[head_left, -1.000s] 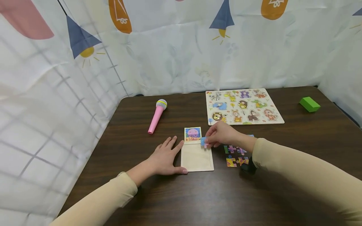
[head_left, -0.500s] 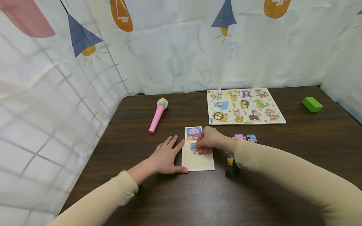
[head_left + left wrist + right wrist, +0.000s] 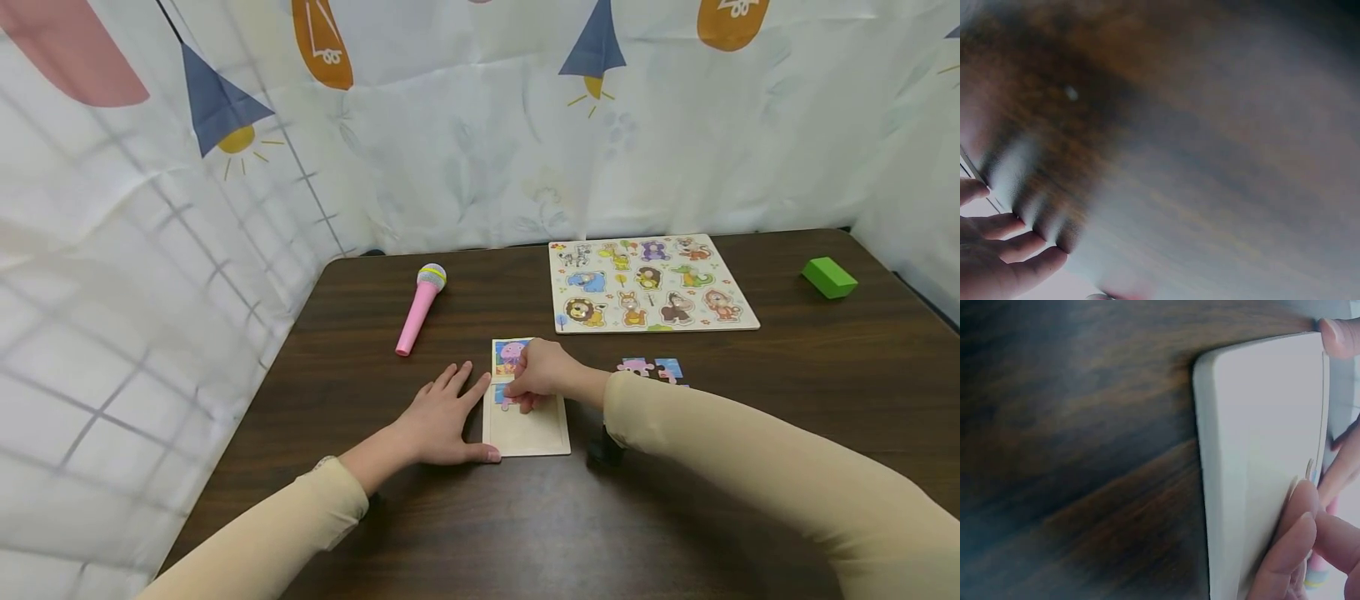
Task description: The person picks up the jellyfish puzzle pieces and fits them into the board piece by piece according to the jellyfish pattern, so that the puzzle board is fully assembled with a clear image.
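Note:
A small pale wooden jigsaw tray (image 3: 536, 435) lies on the dark table, with a pink jellyfish picture (image 3: 507, 354) at its far end. My right hand (image 3: 546, 372) pinches a blue and pink jigsaw piece (image 3: 500, 395) at the upper left corner of the tray's recess. In the right wrist view, its curled fingers (image 3: 1291, 540) are low over the tray and hide most of the piece. My left hand (image 3: 444, 425) lies with fingers spread along the tray's left side, thumb at the near left corner.
Several loose jigsaw pieces (image 3: 636, 365) lie right of the tray, partly hidden by my right forearm. Behind them is a white animal peg puzzle board (image 3: 722, 326). A pink toy microphone (image 3: 417, 317) lies at the back left, a green block (image 3: 828, 277) at the back right.
My right hand has carried the jigsaw piece left from the tray's right edge to the recess's upper left corner. My left hand has stayed in place.

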Demonstrator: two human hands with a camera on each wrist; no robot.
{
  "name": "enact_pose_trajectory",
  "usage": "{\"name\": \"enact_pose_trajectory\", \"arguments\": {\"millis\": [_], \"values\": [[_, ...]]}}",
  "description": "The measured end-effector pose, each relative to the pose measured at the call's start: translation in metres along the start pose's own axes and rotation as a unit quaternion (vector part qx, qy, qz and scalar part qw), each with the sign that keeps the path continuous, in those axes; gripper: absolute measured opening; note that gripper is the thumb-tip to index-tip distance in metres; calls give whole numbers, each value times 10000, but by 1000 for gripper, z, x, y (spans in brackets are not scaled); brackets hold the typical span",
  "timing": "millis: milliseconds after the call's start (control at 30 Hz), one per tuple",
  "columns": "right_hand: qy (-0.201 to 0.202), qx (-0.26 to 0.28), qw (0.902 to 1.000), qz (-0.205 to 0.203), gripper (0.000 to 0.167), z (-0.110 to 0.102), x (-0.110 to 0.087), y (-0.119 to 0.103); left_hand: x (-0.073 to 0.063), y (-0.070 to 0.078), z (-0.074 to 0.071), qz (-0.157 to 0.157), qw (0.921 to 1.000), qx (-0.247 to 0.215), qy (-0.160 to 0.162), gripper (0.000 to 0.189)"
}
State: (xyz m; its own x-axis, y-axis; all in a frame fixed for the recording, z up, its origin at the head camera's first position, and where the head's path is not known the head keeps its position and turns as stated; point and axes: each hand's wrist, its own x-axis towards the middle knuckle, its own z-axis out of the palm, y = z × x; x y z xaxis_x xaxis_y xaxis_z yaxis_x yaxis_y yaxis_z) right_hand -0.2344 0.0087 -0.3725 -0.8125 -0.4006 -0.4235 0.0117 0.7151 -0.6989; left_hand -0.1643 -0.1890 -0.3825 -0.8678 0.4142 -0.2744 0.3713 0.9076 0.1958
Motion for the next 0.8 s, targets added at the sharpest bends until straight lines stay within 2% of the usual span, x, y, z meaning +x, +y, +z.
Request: {"name": "enact_pose_trajectory", "arguments": {"millis": [267, 800], "values": [[-8, -513, 9987, -19, 27, -1, -1, -1, 0, 0, 0, -23, 10000, -17, -44, 108], [70, -711, 9974, -84, 33, 2, 0, -2, -1, 1, -1, 1, 10000, -24, 12, 108]]}}
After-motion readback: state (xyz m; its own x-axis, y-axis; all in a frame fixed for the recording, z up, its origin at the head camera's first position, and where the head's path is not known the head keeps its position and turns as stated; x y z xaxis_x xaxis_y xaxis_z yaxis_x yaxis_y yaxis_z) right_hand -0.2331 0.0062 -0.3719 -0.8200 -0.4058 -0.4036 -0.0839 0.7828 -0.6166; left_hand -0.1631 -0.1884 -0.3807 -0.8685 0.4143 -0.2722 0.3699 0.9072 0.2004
